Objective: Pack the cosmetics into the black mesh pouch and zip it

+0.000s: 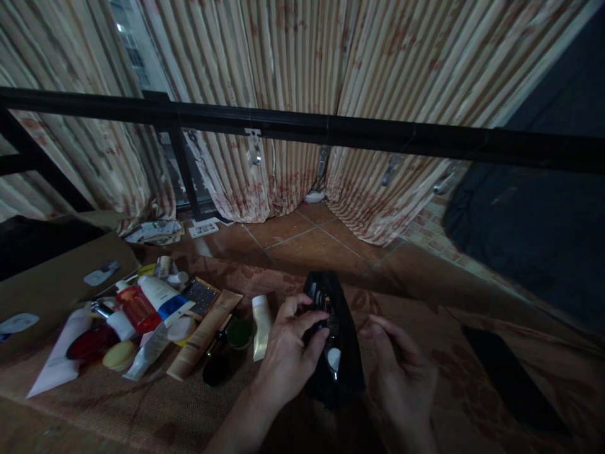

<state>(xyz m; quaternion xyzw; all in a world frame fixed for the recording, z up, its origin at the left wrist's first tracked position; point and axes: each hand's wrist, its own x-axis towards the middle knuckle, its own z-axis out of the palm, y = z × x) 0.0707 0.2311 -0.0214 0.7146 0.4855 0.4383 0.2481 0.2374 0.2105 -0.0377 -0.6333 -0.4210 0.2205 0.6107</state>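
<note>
A black pouch point(352, 362) lies open on the patterned cloth, with several small items inside, among them a white-ended piece point(333, 359). My left hand point(293, 347) reaches over its left side, thumb and forefinger closing in a pinch at the opening. A small bluish spot shows between those fingertips, too dim to name. To the right of the pouch, apart from it, my right hand point(404, 366) has thumb and forefinger pressed together; whatever they hold is too small to make out. Just left of my left hand lies a pale tube with a white cap point(261, 328).
Left of the tube is a pile of cosmetics, including a red bottle point(139, 309), a long tan tube point(205, 337) and a green round jar point(239, 333). A cardboard box point(57, 284) stands behind. At right lies a dark flat rectangle point(515, 378). A black rail point(293, 123) crosses before curtains.
</note>
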